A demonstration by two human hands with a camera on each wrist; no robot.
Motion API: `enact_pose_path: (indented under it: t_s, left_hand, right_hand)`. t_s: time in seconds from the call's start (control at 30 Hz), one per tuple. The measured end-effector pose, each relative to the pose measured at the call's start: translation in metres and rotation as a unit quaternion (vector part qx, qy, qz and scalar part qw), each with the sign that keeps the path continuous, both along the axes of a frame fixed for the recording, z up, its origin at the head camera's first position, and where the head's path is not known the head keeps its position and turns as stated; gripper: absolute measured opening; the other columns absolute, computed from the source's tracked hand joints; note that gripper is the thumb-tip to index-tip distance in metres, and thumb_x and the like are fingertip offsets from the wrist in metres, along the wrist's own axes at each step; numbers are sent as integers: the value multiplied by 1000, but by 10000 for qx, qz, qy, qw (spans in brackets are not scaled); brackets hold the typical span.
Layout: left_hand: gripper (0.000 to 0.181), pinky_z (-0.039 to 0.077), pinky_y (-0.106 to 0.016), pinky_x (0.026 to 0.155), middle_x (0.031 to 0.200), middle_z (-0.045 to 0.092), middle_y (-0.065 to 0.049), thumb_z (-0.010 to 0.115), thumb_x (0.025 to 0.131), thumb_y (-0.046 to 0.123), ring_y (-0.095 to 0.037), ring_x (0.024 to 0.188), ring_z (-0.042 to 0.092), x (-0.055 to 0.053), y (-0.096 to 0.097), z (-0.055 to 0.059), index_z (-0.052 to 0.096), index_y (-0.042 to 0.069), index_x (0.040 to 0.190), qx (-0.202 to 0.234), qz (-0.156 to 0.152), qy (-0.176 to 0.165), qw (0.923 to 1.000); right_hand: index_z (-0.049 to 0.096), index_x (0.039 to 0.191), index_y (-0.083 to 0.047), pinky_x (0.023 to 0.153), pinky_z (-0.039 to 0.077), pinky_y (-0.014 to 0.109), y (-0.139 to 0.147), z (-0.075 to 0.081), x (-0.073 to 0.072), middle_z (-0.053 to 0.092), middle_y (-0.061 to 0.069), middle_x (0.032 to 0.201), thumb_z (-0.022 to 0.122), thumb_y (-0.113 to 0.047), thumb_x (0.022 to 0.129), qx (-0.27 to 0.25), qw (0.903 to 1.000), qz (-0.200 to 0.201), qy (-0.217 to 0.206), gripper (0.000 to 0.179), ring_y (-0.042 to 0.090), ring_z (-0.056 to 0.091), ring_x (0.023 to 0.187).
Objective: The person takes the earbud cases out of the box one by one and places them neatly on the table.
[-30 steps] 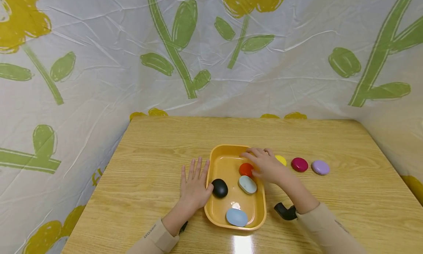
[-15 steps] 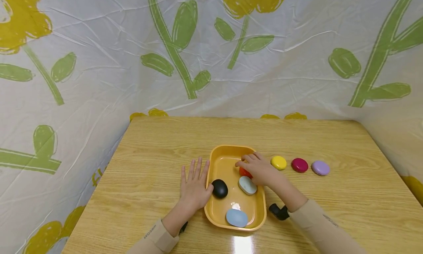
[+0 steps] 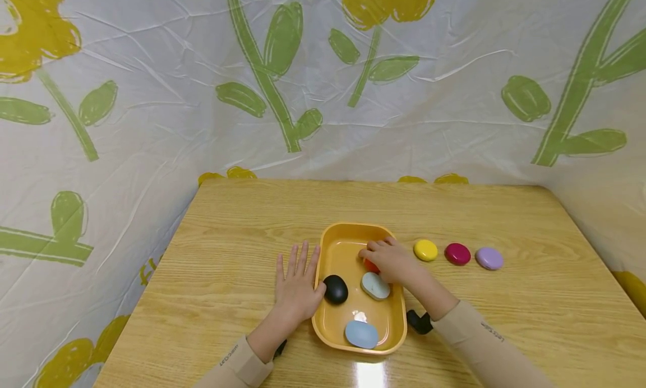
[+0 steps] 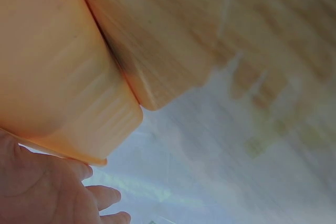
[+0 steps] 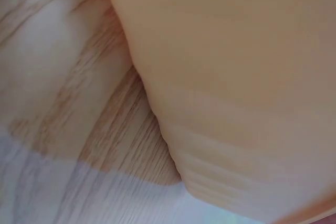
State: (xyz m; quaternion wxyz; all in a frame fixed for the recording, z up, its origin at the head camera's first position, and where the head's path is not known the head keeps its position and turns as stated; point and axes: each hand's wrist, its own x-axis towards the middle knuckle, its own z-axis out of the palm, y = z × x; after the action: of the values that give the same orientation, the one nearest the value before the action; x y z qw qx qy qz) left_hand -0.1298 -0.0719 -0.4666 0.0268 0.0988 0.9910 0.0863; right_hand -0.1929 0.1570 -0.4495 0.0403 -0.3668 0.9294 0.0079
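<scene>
An orange-yellow tray [image 3: 323,248] stands on the table. My left hand [image 3: 296,292] lies along its left side with straight, spread fingers, the thumb at the rim; the left wrist view shows part of this hand [image 4: 47,187] beside the tray wall [image 4: 52,61]. Inside the tray, my right hand [image 3: 396,263] curls its fingers round an orange-red round piece [image 3: 370,266], mostly hidden beneath it. Touching or close below that hand is a pale grey oval piece [image 3: 375,286]. A black egg-shaped piece [image 3: 335,290] and a light blue oval piece [image 3: 361,334] also lie inside.
Right of the tray, a yellow disc [image 3: 425,250], a magenta disc [image 3: 457,254] and a lilac disc [image 3: 489,258] form a row on the wooden table [image 3: 242,208]. A flower-printed cloth [image 3: 176,96] hangs behind and at the sides. The right wrist view holds mainly the tray's outer wall [image 5: 236,77].
My right hand has moved left and down over the orange-red piece, and its fingers have closed round it. The pale grey piece has shifted slightly left. My left hand stays still.
</scene>
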Motion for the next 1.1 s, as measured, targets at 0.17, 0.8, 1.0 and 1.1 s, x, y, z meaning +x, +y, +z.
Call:
enact_pose_path:
  t_s: [0.17, 0.8, 1.0, 1.1]
  left_hand:
    - [69, -8, -52, 108, 154, 5, -6, 39, 89, 41, -27, 140, 0, 0, 0, 0, 10, 22, 149, 10, 5, 19, 10000]
    - [69, -9, -52, 108, 154, 4, -6, 39, 89, 41, -27, 140, -2, 1, 0, 0, 9, 22, 149, 57, -10, -14, 10000]
    - [69, -9, -51, 108, 154, 4, -6, 39, 89, 41, -27, 140, -1, 0, 0, 0, 9, 23, 149, 23, 5, -30, 10000]
    - [69, -8, -52, 108, 154, 4, -6, 39, 89, 41, -28, 140, 0, 0, 0, -1, 9, 23, 149, 20, -2, -13, 10000]
  right_hand:
    - [58, 107, -11, 92, 34, 48, 0, 0, 0, 53, 7, 98, 67, -1, 73, 1, 10000, -21, -23, 37, 28, 53, 93]
    - [59, 111, -10, 91, 37, 50, 18, 18, 0, 54, 11, 107, 75, -15, 68, -1562, 9845, -156, 780, 46, 30, 50, 100]
    - [58, 112, -6, 88, 33, 55, 54, 37, -4, 53, 16, 107, 75, -8, 69, -1993, 9733, -715, 884, 46, 37, 47, 100]
    - [57, 112, -5, 87, 31, 59, 77, 41, -5, 51, 19, 108, 73, -6, 70, -2061, 9668, -1103, 1033, 46, 42, 45, 101]
